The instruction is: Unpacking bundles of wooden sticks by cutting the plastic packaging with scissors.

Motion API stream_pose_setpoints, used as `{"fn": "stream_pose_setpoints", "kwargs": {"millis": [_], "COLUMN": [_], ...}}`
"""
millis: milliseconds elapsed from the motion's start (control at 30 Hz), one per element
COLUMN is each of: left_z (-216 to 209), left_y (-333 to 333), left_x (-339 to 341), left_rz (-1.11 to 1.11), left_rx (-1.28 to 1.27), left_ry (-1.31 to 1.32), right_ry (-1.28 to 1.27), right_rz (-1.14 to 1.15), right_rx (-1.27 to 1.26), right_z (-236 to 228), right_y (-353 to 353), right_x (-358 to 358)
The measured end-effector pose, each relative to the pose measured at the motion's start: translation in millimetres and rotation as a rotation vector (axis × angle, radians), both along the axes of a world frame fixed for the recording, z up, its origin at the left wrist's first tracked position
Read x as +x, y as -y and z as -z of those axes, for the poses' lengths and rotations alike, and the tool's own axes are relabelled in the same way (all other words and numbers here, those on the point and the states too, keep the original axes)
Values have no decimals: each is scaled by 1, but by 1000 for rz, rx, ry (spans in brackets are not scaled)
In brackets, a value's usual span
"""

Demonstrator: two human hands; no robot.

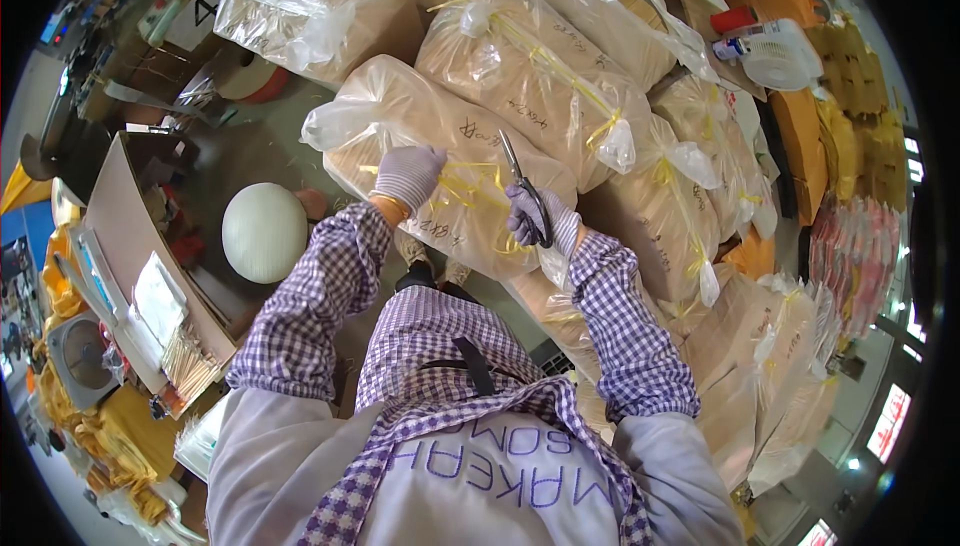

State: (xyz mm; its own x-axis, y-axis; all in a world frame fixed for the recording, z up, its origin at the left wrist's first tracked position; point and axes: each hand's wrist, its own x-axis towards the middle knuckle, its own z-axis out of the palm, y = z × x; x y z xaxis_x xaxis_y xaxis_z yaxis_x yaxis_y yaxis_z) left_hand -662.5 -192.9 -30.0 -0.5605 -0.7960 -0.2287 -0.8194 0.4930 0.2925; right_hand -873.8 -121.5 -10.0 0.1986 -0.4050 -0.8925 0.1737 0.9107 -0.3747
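Note:
In front of me lies a large box-shaped bundle (415,96) wrapped in clear plastic, with dark handwriting on it. My left hand (410,176), in a striped grey glove, is closed over the bundle's near side. Thin yellow string (468,186) runs from that fist across the plastic. The part inside my fingers is hidden. My right hand (552,218), gloved too, grips a pair of scissors (512,158) by the dark handles. Their blades point up and away, above the bundle's right part, and look close together.
More wrapped bundles (540,66) with yellow ties crowd the far side and the right. To my left stand a round pale stool (264,233) and a table (150,236) with papers and sticks. A clear plastic container (780,56) sits at the far right.

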Motion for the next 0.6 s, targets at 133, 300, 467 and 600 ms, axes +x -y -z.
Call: {"fn": "stream_pose_setpoints", "kwargs": {"millis": [133,300,467,600], "left_z": [1,-5,-3,11], "left_y": [-4,-23,-46,-76], "left_x": [-3,-4,-5,-16], "left_rz": [57,159,85,-393], "left_rx": [24,150,324,612], "left_ry": [10,-18,-78,-110], "right_ry": [-75,185,140,-238], "right_rz": [25,133,61,-386], "right_rx": [31,65,117,-87], "right_z": [-8,-4,-13,-16], "right_y": [-9,-10,-1,1], "right_x": [-14,-46,-35,-16]}}
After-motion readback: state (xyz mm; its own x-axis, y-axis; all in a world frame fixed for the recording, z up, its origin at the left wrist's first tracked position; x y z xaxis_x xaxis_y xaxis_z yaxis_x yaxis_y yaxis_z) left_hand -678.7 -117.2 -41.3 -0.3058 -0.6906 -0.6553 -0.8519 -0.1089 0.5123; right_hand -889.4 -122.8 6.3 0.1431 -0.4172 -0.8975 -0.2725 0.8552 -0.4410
